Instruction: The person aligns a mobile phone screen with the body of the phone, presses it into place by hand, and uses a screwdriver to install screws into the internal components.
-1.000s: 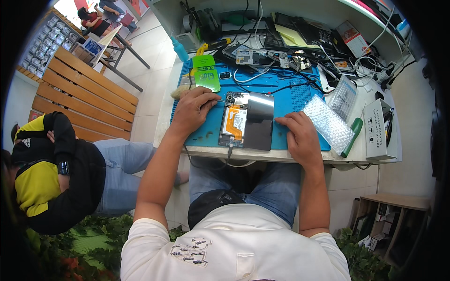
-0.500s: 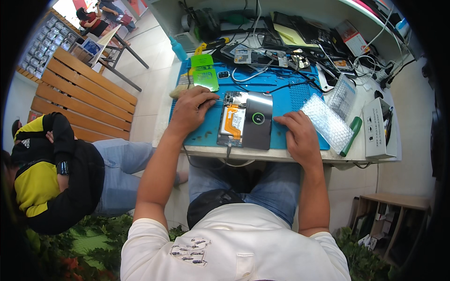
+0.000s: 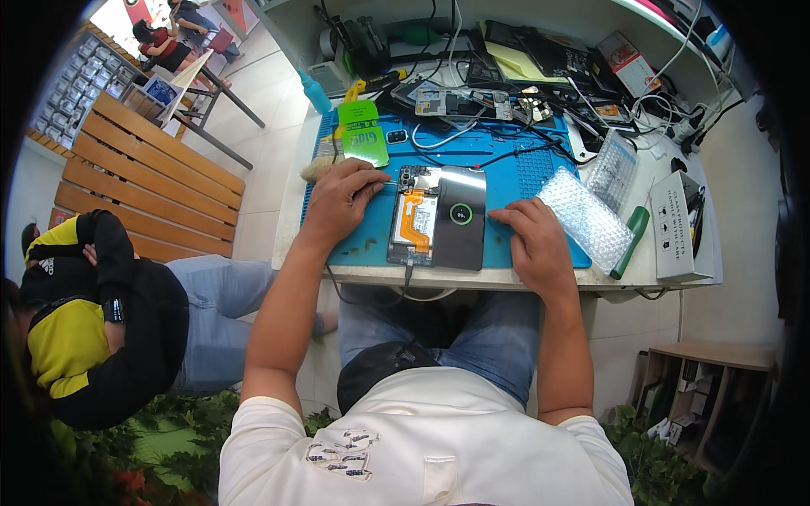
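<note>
An opened phone lies on the blue mat. Its body shows an orange flex cable and circuitry on the left. The dark screen, lit with a green charging ring, sits directly beside it on the right. My left hand is closed in a pinch on a thin metal tool, its tip at the phone's upper left corner by the cameras. My right hand rests at the screen's right edge, index finger stretched out, holding nothing. A cable runs into the phone's bottom edge.
Bubble wrap, a green-handled tool and a white box lie to the right. Green cards, a brush and a blue bottle stand left. Phone parts and cables crowd the back. A seated person is at left.
The view has shifted slightly. The marking inside the screen's green ring looks different. Both hands keep nearly the same places by the phone.
</note>
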`<state>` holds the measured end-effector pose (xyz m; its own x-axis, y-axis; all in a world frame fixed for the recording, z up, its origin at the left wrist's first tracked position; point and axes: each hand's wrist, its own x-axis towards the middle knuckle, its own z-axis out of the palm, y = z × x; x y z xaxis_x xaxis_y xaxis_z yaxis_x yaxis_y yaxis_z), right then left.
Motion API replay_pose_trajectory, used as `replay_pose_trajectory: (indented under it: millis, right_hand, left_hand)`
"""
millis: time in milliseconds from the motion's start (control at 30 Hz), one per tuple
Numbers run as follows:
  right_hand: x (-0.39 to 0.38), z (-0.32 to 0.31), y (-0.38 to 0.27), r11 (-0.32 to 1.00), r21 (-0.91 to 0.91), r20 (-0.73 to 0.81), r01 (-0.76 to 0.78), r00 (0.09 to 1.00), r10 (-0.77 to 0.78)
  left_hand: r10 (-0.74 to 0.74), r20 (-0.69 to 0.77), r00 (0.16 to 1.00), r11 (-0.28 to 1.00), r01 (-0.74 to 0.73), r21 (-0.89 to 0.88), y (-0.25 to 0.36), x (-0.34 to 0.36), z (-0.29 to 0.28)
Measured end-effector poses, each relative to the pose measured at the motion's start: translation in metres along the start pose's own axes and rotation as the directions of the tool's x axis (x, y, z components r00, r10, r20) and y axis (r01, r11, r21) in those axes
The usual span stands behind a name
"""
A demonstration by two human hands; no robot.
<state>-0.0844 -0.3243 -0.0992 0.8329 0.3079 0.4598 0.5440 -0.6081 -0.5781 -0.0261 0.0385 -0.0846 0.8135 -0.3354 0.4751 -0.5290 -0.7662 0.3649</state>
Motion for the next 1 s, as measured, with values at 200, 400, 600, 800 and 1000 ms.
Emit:
replay_pose_trajectory:
  millis: [200, 400, 600, 800, 1000]
  right_hand:
    - [0.0009, -0.0012, -0.0010, 1.000, -0.003, 0.000, 0.006, 1.000, -0.006]
    - [0.0009, -0.0012, -0.0007, 1.000, -0.010, 0.002, 0.011, 1.000, -0.011]
    - [0.0006, -0.0020, -0.0019, 1.000, -0.016, -0.001, 0.011, 1.000, -0.011]
    - [0.0007, -0.0019, -0.0026, 1.000, -0.005, 0.000, 0.002, 1.000, -0.002]
    - [-0.0029, 0.0005, -0.0013, 1.000, -0.009, 0.007, 0.008, 1.000, -0.008]
  left_hand:
    - [-0.008, 0.004, 1.000, 1.000, 0.008, -0.010, -0.0002, 0.0000, -0.0002]
    - [0.007, -0.014, 1.000, 1.000, -0.007, -0.011, 0.0001, -0.0001, 0.0006]
    - [0.007, -0.011, 1.000, 1.000, -0.007, -0.001, -0.0009, -0.0005, 0.0009]
    - [0.001, -0.014, 1.000, 1.000, -0.001, -0.001, 0.0004, -0.0005, 0.0010]
    - [-0.012, -0.013, 1.000, 1.000, 0.011, -0.027, -0.0035, 0.0008, -0.0007]
